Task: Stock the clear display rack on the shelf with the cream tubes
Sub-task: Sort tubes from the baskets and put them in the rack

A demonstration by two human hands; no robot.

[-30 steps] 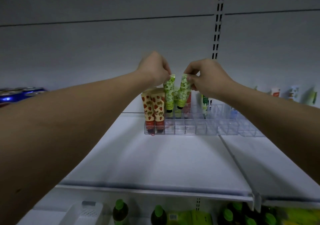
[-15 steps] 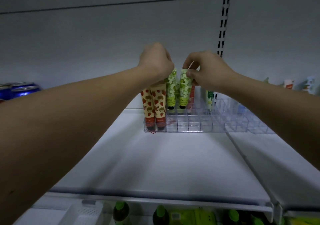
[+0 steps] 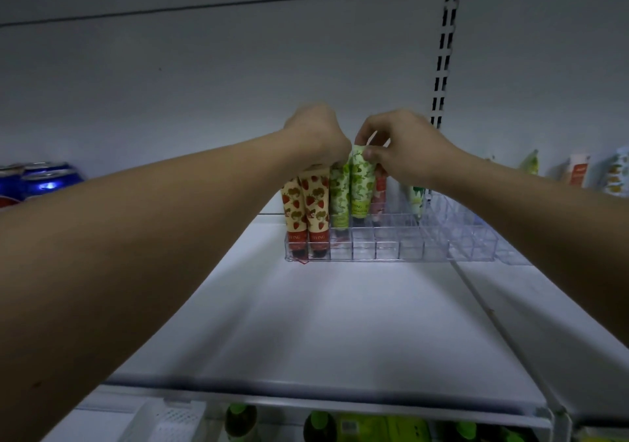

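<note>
Both hands up at the rack (image 3: pixel 408 247), which sits at the back of the shelf (image 3: pixel 306 322).

Right hand (image 3: pixel 405 149) pinches the crimped top of a green tube (image 3: pixel 358 183), thumb and fingers clamped on it. The tube is upright, cap down, in or just entering a second-row cell (can't tell if it's seated).

Left hand (image 3: pixel 316 135) is curled over the top of the second green tube (image 3: pixel 339 200) just left of it. It looks like a pinch grip, but the fingers are hidden behind the knuckles, so I can't confirm.

Progress, judged from the rack:
- Two strawberry tubes (image 3: pixel 308 210) seated in the front row, far left.
- The two green ones go in behind them.
- A red tube (image 3: pixel 378 196) and a white-green tube (image 3: pixel 416 200) stand further back.
- Most cells to the right are bare, front row included.

So the job looks early, roughly a handful in and many slots left. More tubes (image 3: pixel 599 173) stand loose on the shelf far right, probably remaining stock. Blue cans (image 3: pixel 37 179) at far left are not part of this.
</note>
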